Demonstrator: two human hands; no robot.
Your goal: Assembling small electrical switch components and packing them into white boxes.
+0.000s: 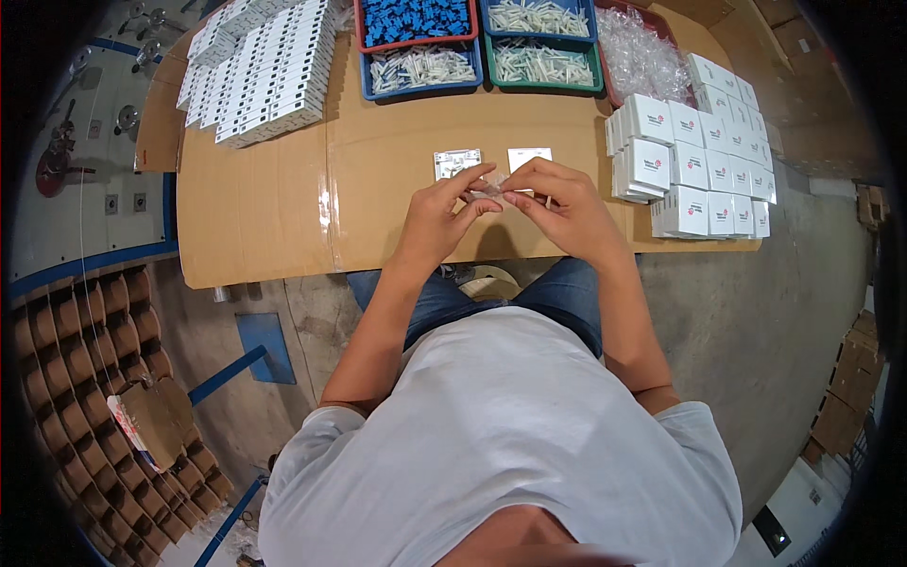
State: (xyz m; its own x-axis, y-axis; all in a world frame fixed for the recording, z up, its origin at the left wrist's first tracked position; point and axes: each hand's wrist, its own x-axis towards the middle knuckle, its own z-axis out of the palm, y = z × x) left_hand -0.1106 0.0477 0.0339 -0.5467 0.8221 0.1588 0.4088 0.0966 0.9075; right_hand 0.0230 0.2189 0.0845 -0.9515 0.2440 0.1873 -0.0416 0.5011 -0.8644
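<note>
My left hand point(442, 215) and my right hand point(570, 210) meet over the near part of the cardboard-covered table. Between their fingertips is a small clear plastic bag point(493, 188), pinched from both sides. Whether anything lies inside the bag is too small to tell. Just beyond my left hand rests a white square piece point(457, 161) with fittings on its face. A plain white box or card point(529, 157) lies beyond my right hand, partly covered by the fingers.
Along the back stand a red bin point(419, 45) of blue parts, and blue and green bins point(545, 90) of white parts. Clear plastic bags point(642, 59) fill another red bin. White boxes are stacked at the right point(693, 165) and in rows at the left point(269, 80).
</note>
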